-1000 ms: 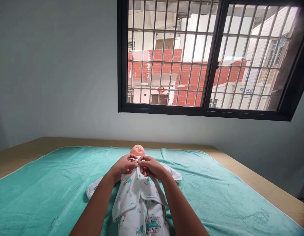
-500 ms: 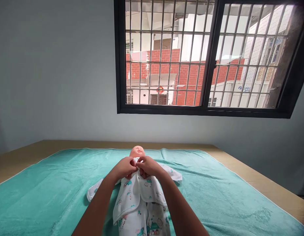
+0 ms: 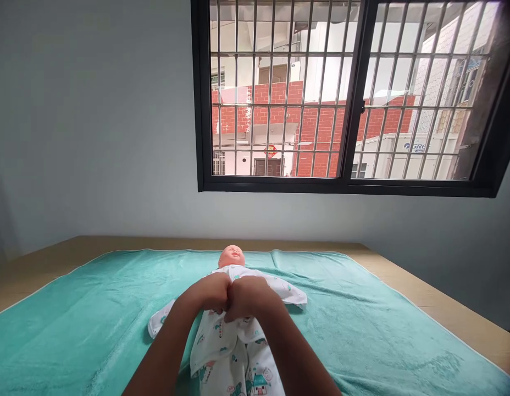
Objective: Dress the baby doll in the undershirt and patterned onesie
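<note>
A baby doll (image 3: 232, 256) lies on its back, head toward the wall. It wears a white printed jacket (image 3: 216, 335) with long sleeves spread to both sides, over white printed trousers (image 3: 226, 374). My left hand (image 3: 214, 290) and my right hand (image 3: 249, 297) meet over the doll's chest, on the jacket's front opening. Both are closed, with fingers curled against the jacket's front edges. The fingertips and the cloth between them are mostly hidden behind my knuckles. Below my hands the jacket's lower front parts over the trousers.
A teal blanket (image 3: 94, 308) lies under the doll, creased on the right. It covers most of a wooden table (image 3: 436, 313), whose bare border shows at the back and sides. Behind stands a grey wall (image 3: 94, 121) with a barred, black-framed window (image 3: 275, 185).
Both hands have moved down from the doll's neck to the chest, uncovering the collar. Their fingers have turned downward, knuckles up.
</note>
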A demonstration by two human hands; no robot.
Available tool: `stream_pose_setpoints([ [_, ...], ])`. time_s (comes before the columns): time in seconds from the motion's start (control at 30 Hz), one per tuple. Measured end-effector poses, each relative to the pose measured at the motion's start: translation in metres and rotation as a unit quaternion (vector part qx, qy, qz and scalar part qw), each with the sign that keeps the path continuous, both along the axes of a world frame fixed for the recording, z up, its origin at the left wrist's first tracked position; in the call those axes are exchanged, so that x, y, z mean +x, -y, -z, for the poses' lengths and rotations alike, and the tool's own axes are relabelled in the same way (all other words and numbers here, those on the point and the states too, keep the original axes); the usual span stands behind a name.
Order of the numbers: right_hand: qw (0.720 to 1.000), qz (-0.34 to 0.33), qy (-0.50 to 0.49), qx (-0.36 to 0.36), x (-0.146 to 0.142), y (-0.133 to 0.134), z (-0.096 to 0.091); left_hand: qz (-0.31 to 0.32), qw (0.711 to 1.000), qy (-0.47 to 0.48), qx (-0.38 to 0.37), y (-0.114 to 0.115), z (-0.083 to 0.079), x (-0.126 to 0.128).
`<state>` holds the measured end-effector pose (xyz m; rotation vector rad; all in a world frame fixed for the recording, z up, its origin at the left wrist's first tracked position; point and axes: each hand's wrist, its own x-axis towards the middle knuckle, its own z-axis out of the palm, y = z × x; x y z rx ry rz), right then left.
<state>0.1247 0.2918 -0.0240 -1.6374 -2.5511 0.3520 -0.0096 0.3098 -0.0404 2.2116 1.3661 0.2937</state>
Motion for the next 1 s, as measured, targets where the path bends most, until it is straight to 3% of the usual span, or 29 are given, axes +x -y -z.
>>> stream_pose_setpoints([
  [0.1, 0.996, 0.003, 0.082, 0.028, -0.009, -0.002, 0.008, -0.028, 0.999, -0.024, 0.035, 0.001, -0.001, 0.004],
  [0.2, 0.995, 0.005, 0.096, 0.04, -0.01, 0.0, 0.012, -0.043, 0.996, -0.032, 0.074, 0.006, 0.004, 0.008],
  [0.27, 0.994, 0.002, 0.095, 0.046, -0.007, 0.007, 0.015, -0.044, 0.993, -0.021, 0.112, 0.013, 0.016, 0.01],
  [0.37, 0.993, -0.01, 0.095, 0.073, 0.0, 0.02, 0.027, -0.063, 0.982, 0.026, 0.175, 0.024, 0.046, 0.007],
  [0.47, 0.988, -0.015, 0.049, 0.148, 0.005, 0.032, 0.05, -0.1, 0.958, 0.151, 0.225, 0.033, 0.076, 0.002],
  [0.53, 0.978, 0.021, -0.008, 0.206, 0.008, 0.037, 0.067, -0.102, 0.945, 0.208, 0.229, 0.038, 0.086, -0.001],
  [0.63, 0.966, 0.066, -0.079, 0.239, 0.015, 0.036, 0.083, -0.078, 0.943, 0.238, 0.219, 0.042, 0.087, -0.001],
  [0.73, 0.974, 0.045, -0.11, 0.195, 0.027, 0.027, 0.08, -0.066, 0.942, 0.253, 0.212, 0.044, 0.082, 0.0],
  [0.87, 0.983, -0.043, -0.165, 0.069, 0.042, 0.012, 0.069, -0.06, 0.943, 0.249, 0.211, 0.043, 0.083, 0.0],
  [1.0, 0.969, -0.039, -0.238, 0.056, 0.045, 0.005, 0.07, -0.075, 0.943, 0.248, 0.211, 0.042, 0.086, 0.002],
])
